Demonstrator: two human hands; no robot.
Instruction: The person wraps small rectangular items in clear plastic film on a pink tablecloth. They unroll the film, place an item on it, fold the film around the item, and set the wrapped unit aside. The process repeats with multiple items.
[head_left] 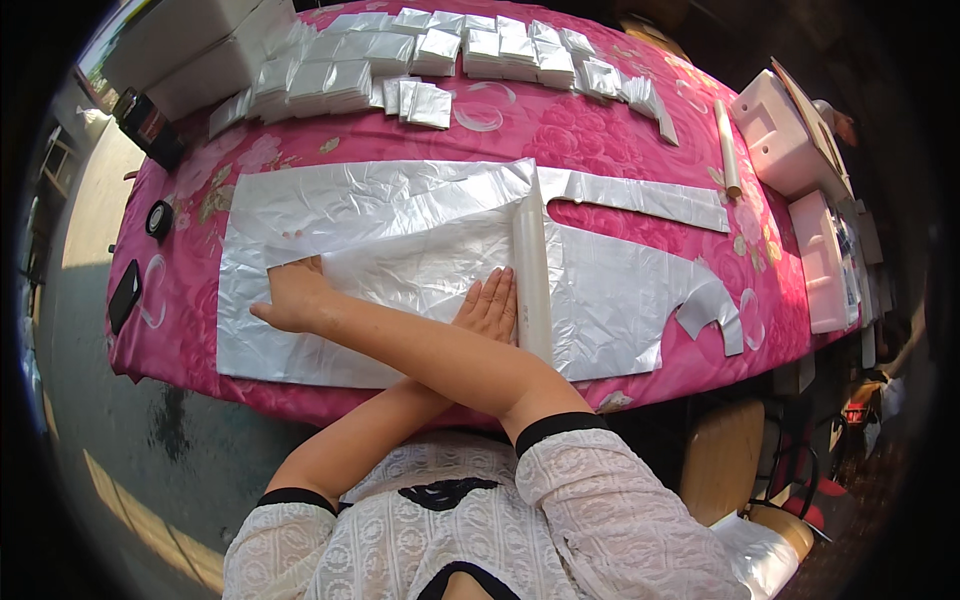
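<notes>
A large silvery-white plastic sheet [620,290] lies spread on a table with a pink flowered cloth [560,135]. My forearms cross over it. My right hand [290,297] reaches left and presses flat on a folded-over part of the sheet. My left hand [490,305] reaches right and lies flat on the sheet, fingers straight, its fingertips beside a long white tube [531,270] that lies across the sheet. Neither hand grips anything.
Stacks of folded silvery packets [420,50] line the far edge. A second white tube [727,150] and white foam boxes [785,135] are at the right. A black phone [125,295] and a tape roll [159,218] lie at the left. A wooden chair [720,460] stands at lower right.
</notes>
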